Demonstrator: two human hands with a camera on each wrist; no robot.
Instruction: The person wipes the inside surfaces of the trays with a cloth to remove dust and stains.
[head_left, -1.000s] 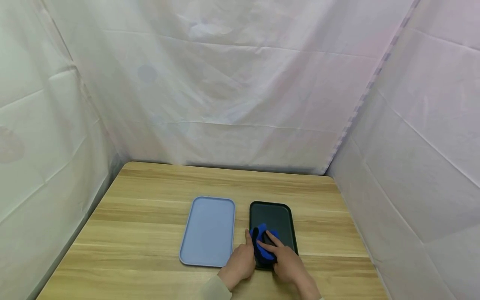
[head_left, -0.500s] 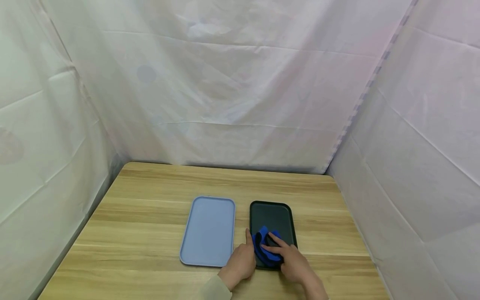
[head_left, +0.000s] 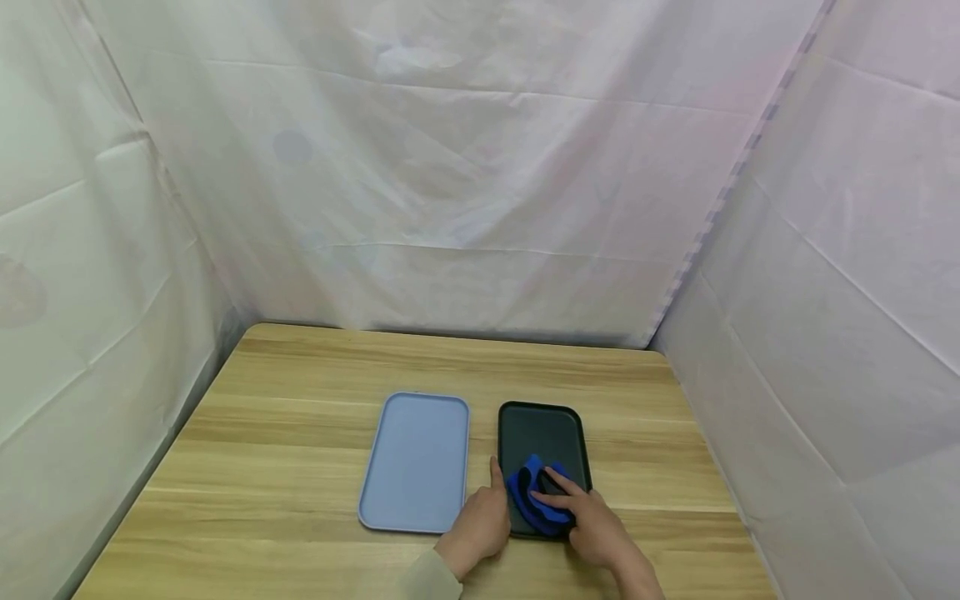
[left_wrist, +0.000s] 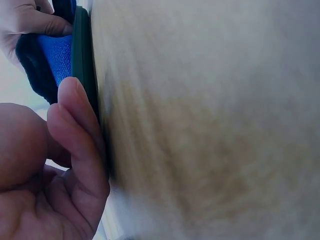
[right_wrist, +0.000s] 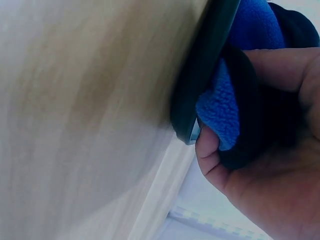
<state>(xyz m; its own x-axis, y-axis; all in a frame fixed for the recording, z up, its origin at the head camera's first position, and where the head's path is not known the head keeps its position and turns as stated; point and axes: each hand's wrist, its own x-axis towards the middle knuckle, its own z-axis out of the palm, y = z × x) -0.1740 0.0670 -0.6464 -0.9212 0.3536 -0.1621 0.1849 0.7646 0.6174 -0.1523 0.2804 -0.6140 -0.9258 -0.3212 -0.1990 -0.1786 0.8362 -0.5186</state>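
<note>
In the head view, a dark green tray [head_left: 540, 429] lies on the table, with a blue cloth with black trim [head_left: 543, 515] bunched on its near half. My right hand [head_left: 596, 525] holds the cloth against the tray; the right wrist view has its thumb and fingers curled about the fleecy cloth [right_wrist: 222, 107]. My left hand [head_left: 480, 521] holds the tray's near-left corner, the index finger stretched along the left rim. The left wrist view shows bent fingers [left_wrist: 75, 130] at the green rim [left_wrist: 82, 55]; part of this grip is hidden.
A light blue tray [head_left: 416, 462] lies flat just left of the dark one, close to my left hand. Both rest on a wood-grain table [head_left: 300, 450]. White fabric walls [head_left: 450, 183] enclose the table at the back and sides.
My right hand has slid the cloth to the right and slightly nearer across the dark green tray. The left hand and both trays have stayed in nearly the same place.
</note>
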